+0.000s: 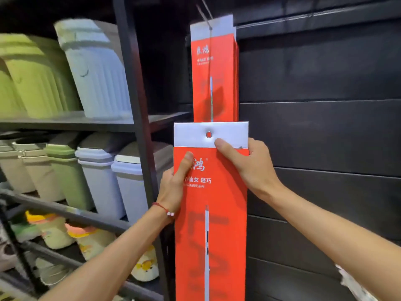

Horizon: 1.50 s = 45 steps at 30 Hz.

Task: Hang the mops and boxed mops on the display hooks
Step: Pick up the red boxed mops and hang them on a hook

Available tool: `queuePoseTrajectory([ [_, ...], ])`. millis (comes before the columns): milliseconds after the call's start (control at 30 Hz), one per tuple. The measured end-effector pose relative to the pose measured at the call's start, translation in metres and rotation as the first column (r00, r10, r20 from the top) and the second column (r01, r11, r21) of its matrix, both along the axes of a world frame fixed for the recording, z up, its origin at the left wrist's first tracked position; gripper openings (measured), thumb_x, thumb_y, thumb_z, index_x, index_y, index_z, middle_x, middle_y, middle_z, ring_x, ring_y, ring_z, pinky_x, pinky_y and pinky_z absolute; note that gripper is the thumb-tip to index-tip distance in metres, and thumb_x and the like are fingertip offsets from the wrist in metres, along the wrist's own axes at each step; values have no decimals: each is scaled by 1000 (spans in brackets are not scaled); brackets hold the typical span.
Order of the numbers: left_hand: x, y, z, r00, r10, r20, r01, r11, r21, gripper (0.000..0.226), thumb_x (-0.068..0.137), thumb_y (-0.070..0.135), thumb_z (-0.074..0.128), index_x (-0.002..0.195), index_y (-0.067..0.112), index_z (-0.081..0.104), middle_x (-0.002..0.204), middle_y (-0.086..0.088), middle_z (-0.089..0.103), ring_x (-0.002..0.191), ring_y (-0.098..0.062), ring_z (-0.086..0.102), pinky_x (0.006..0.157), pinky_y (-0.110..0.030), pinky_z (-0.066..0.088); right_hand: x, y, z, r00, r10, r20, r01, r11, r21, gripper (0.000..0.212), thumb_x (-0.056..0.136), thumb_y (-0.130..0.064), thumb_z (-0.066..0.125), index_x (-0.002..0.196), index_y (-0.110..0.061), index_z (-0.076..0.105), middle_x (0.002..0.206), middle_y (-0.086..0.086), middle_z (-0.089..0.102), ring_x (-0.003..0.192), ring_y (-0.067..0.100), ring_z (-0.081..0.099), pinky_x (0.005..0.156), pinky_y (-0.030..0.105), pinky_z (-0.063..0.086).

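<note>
I hold a long red boxed mop (pixel 219 213) upright in front of the dark slat wall. Its white top flap (pixel 188 134) has a metal-ringed hole (pixel 209 134). My left hand (pixel 173 187) grips the box's left edge, thumb across the red front. My right hand (pixel 245 164) grips the right edge just under the flap, thumb close to the hole. Above it, other red boxed mops (pixel 213 74) hang on a thin metal display hook (pixel 205 14) that passes through their white flaps. The held box's top overlaps the bottom of the hanging ones.
A black metal rack (pixel 134 105) stands to the left, holding green, grey and beige plastic bins (pixel 95 68) on two shelves and slippers (pixel 91 240) lower down. The dark slat wall (pixel 325 127) fills the right side.
</note>
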<state>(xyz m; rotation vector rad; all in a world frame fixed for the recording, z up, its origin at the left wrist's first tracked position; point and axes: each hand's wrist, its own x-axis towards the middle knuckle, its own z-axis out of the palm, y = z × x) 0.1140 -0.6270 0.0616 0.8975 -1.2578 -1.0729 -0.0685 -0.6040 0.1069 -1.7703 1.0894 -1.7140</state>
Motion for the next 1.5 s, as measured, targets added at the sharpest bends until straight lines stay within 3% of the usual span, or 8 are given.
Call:
queuePoseTrajectory([
  [67,0,-13,22,1000,-6,25,6,1000,-7,78,71,77,67,108,9,77,102,-15,79,96,-35,77,95,-54,58,2,-12,23,999,15,29,-15,1000,-12,22,90,-37,79,77,-19,77,81,-1,81,76,17,79,69,34,61],
  [300,10,-57,92,992,-81,92,85,995,-43,76,67,85,68,106,21,81,106,-13,79,99,-35,76,100,-53,55,8,-51,97,1000,-13,2,13,998,-57,49,87,-43,82,89,5,75,94,23,77,89,39,77,81,61,60],
  [533,15,-103,157,987,-148,70,154,984,-95,85,57,87,73,111,21,80,111,-15,78,103,-39,74,101,-55,55,13,-94,161,997,-62,-37,54,981,-185,55,87,-55,76,90,0,76,92,18,79,85,30,79,81,58,62],
  [733,13,-134,206,988,-122,98,136,979,-153,86,55,86,72,109,20,80,108,-14,79,100,-36,76,99,-53,56,11,-137,210,999,-29,-40,18,967,-254,45,92,-48,74,79,-6,73,80,8,74,70,16,67,69,35,55],
  [900,8,-163,242,991,-89,96,109,968,-228,80,63,83,71,113,21,79,109,-12,79,101,-34,76,101,-51,55,5,-166,247,1000,0,-21,-7,939,-345,55,89,-49,76,92,6,71,85,12,73,73,20,67,73,40,56],
  [1067,4,-183,269,990,-66,125,98,958,-269,71,76,81,62,112,22,79,108,-11,79,99,-30,77,96,-44,58,5,-185,275,999,43,-12,-44,931,-363,38,92,-39,77,96,-1,79,98,17,80,83,25,77,86,48,62],
  [1200,-1,-189,281,992,-65,108,96,945,-314,55,90,72,52,99,25,80,102,-9,80,85,-23,78,77,-34,62,6,-192,289,994,111,-22,-110,913,-394,24,95,-28,76,100,-5,81,95,10,82,86,23,79,82,37,64],
  [1500,5,-205,300,996,-25,84,53,936,-349,59,86,73,59,107,22,80,105,-13,79,84,-26,78,83,-37,62,10,-200,305,984,174,-35,-175,922,-347,22,95,-32,76,90,-11,80,82,7,81,66,16,77,64,29,63],
])
